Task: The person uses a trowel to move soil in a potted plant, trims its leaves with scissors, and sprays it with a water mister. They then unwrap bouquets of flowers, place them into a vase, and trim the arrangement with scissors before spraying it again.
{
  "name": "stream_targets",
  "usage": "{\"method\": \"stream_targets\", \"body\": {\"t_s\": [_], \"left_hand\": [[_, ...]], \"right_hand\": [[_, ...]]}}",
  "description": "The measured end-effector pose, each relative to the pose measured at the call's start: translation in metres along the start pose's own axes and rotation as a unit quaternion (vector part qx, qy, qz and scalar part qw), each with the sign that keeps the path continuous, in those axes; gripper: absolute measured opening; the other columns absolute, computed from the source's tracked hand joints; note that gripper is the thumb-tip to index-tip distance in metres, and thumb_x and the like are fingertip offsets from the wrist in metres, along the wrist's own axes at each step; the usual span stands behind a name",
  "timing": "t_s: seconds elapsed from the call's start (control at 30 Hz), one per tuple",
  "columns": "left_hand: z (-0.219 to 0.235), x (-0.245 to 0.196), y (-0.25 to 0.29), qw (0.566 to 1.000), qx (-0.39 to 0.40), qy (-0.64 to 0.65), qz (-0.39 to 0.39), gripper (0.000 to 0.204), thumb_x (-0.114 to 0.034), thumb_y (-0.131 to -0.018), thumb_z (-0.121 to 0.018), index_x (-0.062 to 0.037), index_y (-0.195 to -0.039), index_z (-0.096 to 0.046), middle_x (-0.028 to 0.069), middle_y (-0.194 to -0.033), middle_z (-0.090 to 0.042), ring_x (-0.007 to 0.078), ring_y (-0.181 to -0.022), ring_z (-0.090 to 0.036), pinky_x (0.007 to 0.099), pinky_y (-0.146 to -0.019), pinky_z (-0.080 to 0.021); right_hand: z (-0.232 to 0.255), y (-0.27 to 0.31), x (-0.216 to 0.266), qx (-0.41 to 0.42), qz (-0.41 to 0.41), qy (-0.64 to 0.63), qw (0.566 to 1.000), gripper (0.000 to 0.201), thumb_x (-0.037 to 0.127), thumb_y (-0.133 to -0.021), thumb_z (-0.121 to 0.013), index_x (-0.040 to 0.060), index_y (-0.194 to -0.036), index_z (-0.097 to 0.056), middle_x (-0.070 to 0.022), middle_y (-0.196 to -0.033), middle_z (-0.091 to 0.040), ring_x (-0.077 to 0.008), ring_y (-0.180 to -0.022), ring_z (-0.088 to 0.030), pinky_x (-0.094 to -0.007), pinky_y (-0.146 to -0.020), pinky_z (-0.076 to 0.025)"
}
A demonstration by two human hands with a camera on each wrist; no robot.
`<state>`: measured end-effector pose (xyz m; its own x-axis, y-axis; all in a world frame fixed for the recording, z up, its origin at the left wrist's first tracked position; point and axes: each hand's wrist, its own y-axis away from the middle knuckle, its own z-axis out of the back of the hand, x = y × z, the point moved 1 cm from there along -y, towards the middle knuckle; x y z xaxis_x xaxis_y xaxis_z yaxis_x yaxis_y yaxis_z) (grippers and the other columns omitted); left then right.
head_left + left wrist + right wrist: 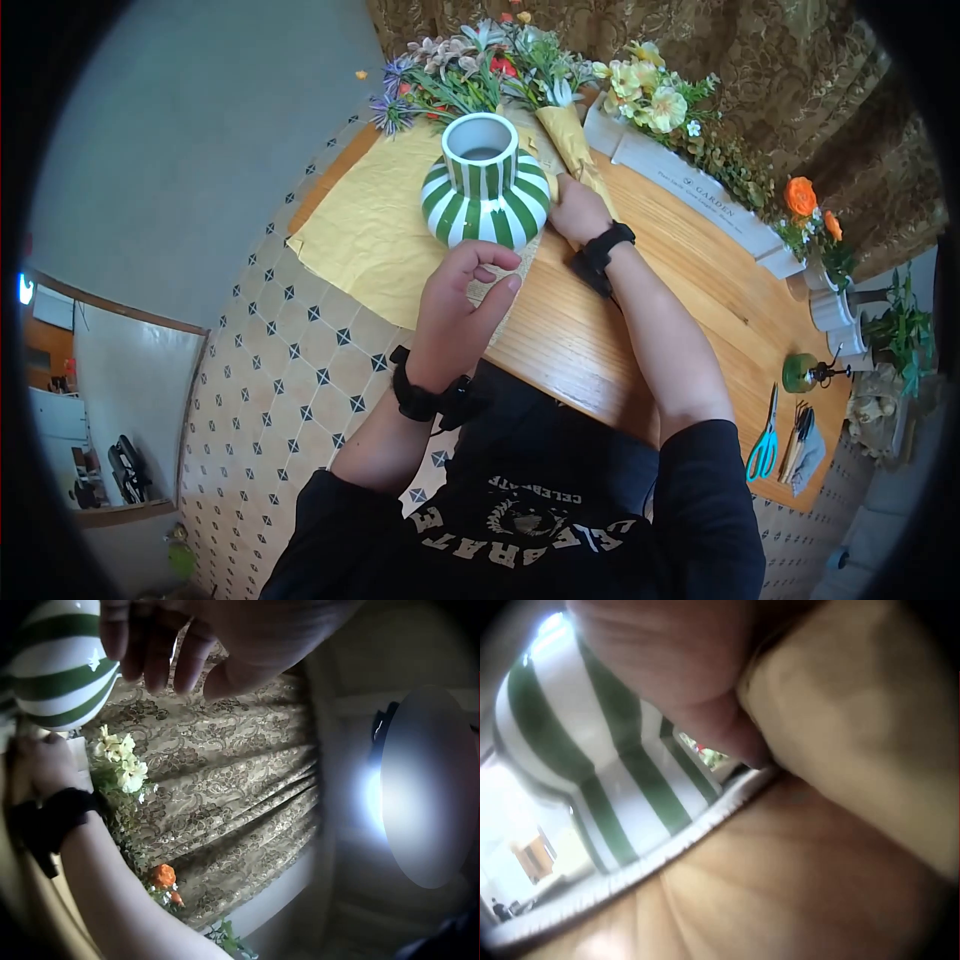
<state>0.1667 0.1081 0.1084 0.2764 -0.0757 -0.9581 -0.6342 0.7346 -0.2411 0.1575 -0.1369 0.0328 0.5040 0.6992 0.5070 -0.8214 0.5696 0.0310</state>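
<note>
A green-and-white striped vase (pixel 486 200) stands upright at the table's near left part, also large in the right wrist view (pixel 607 727). Just in front of it is my left hand (pixel 455 315), its fingers loosely bent and nothing in them; a gap separates them from the vase (pixel 60 667) in the left wrist view. Right of the vase, my right hand (pixel 580 212) grips the lower part of a paper-wrapped bouquet (pixel 566 135). Its fingers (pixel 712 712) lie between the vase and the brown paper (pixel 862 727); some of the grip is hidden.
Crumpled yellow paper (pixel 365 215) lies left of the vase, with mixed flowers (pixel 470 70) behind. A white planter (pixel 690 195) with flowers lines the back edge. Teal scissors (pixel 765 445), small tools (pixel 797 445) and a green bottle (pixel 800 373) are at the right.
</note>
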Motion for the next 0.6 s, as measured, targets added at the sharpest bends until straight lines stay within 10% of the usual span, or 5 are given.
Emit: {"method": "stream_targets", "body": {"t_s": [0.33,0.6], "left_hand": [[-0.023,0.012,-0.018,0.99,0.073,0.106,0.051,0.025,-0.006,-0.089,-0.06,0.0015,-0.112,-0.056,0.0082,-0.105,-0.062,0.0134,-0.095,-0.057,0.0268,-0.084,-0.045],[-0.043,-0.009,-0.062,0.985,0.07,0.157,0.026,0.042,-0.012,-0.095,-0.051,0.0086,-0.131,-0.041,0.0172,-0.128,-0.053,0.0211,-0.12,-0.051,0.031,-0.103,-0.04]], "right_hand": [[0.068,0.009,-0.01,-0.108,0.083,-0.24,0.961,0.033,0.013,-0.079,-0.056,0.0019,-0.11,-0.06,-0.0185,-0.091,-0.067,-0.0292,-0.087,-0.065,-0.037,-0.078,-0.05],[0.106,0.059,0.006,-0.038,0.072,-0.552,0.83,0.041,0.0,-0.079,-0.053,-0.0029,-0.119,-0.054,-0.0074,-0.106,-0.063,-0.0142,-0.091,-0.061,-0.0269,-0.08,-0.049]]}}
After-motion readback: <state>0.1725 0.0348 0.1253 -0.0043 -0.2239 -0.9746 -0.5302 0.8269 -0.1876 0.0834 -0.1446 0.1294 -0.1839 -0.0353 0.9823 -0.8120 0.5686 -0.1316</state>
